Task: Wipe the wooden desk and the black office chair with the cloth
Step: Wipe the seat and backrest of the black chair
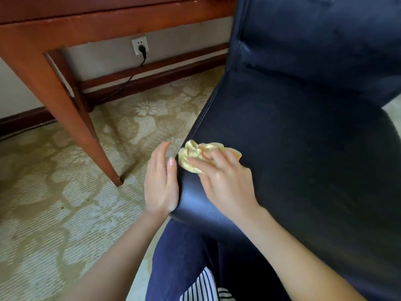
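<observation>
We see the cloth (196, 156) bunched on the near left corner of the chair (303, 148) seat. The right hand (225, 185) lies on top of it, fingers spread and only lightly bent, pressing it to the seat rather than closing round it. The left hand (161, 183) is flat, fingers straight and together, palm against the seat's left edge, just beside the cloth and holding nothing. The desk (43, 29) stands far left, one leg (71, 118) slanting down to the carpet (54, 213). A plug sits in the wall socket (140, 46) beneath it.
</observation>
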